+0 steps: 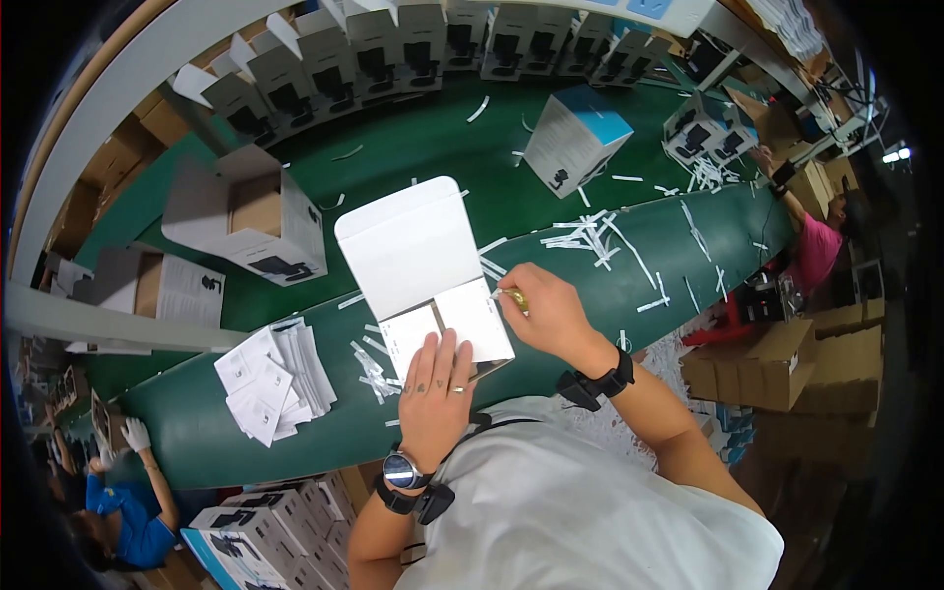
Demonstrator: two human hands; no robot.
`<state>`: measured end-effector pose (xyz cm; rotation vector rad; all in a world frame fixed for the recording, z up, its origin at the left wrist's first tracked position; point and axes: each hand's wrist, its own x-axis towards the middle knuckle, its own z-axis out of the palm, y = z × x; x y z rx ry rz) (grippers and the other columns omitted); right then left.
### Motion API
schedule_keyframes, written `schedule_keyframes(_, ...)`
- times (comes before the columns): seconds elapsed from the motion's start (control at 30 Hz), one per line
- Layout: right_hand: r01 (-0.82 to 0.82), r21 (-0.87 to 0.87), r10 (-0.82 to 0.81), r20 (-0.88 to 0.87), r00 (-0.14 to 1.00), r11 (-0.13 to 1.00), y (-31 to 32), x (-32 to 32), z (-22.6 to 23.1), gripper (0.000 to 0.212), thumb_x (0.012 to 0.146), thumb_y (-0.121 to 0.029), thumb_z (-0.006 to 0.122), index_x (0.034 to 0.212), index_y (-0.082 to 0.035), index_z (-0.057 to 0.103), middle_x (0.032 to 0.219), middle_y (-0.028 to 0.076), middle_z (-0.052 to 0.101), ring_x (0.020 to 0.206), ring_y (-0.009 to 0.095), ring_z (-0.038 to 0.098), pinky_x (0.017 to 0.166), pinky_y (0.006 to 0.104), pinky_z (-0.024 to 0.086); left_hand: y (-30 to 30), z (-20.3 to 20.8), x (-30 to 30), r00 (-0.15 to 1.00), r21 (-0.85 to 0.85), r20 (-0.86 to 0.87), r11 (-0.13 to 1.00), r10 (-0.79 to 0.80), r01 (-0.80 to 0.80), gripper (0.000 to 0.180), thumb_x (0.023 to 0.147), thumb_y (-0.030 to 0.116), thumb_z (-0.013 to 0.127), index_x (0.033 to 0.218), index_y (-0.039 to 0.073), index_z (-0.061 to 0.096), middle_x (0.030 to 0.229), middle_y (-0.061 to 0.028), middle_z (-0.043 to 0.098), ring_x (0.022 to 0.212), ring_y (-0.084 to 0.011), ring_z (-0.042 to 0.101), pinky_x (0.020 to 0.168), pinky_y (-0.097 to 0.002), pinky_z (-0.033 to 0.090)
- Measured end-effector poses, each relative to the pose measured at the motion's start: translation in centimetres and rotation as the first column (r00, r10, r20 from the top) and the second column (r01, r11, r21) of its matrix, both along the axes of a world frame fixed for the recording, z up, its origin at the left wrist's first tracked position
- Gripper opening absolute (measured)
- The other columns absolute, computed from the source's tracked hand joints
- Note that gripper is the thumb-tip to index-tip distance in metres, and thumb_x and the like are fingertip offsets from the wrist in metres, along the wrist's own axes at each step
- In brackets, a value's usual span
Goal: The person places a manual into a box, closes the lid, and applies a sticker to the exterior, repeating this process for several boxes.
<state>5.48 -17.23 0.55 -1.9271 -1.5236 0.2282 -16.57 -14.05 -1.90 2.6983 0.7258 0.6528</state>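
Note:
In front of me on the green table is a white box (401, 246), its lid raised and two inner flaps folded over the opening. My left hand (436, 398) lies on the near part of the flaps with its fingers stretched out, holding nothing. A watch sits on that wrist. At the box's right edge, my right hand (551, 313) is closed around a small gold-coloured tool (517, 299), whose tip touches or nearly touches the flap's side. The fingers hide most of the tool, so its kind is unclear. Black bands circle both wrists.
A stack of white booklets (280, 379) lies to the left. Open cartons (246, 216) stand beyond it, and a closed white-and-blue box (580, 138) is at the back right. Paper strips (595, 239) litter the table. Boxes (374, 64) line the back. Co-workers' hands show at both sides.

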Motion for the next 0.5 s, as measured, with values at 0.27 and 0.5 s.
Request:
schedule_keyframes(0.27, 0.000, 0.060, 0.001, -0.015, 1.000, 0.998, -0.4, -0.4, -1.4, 0.013, 0.084, -0.017, 0.070, 0.088, -0.008, 0.062, 0.087, 0.011, 0.063, 0.078, 0.033, 0.064, 0.065, 0.0406, 0.053, -0.2, -0.2, 0.4, 0.998, -0.012, -0.064, 1.000, -0.018, 0.017, 0.051, 0.081, 0.010, 0.069, 0.131, 0.002, 0.057, 0.140, -0.0183, 0.051, 0.131, -0.0413, 0.045, 0.107, -0.0509, 0.040)
schedule_keyframes(0.5, -0.263, -0.148, 0.277, 0.088, 0.957, 0.953, 4.6, -6.6, -0.4, 0.022, 0.080, -0.024, 0.071, 0.091, -0.009, 0.060, 0.096, 0.010, 0.056, 0.086, 0.028, 0.065, 0.063, 0.0395, 0.055, -0.9, -1.8, 0.5, 0.996, 0.011, -0.087, 1.000, -0.025, 0.026, 0.047, 0.091, 0.004, 0.053, 0.136, -0.008, 0.046, 0.144, -0.0254, 0.045, 0.135, -0.0481, 0.039, 0.111, -0.0613, 0.031)
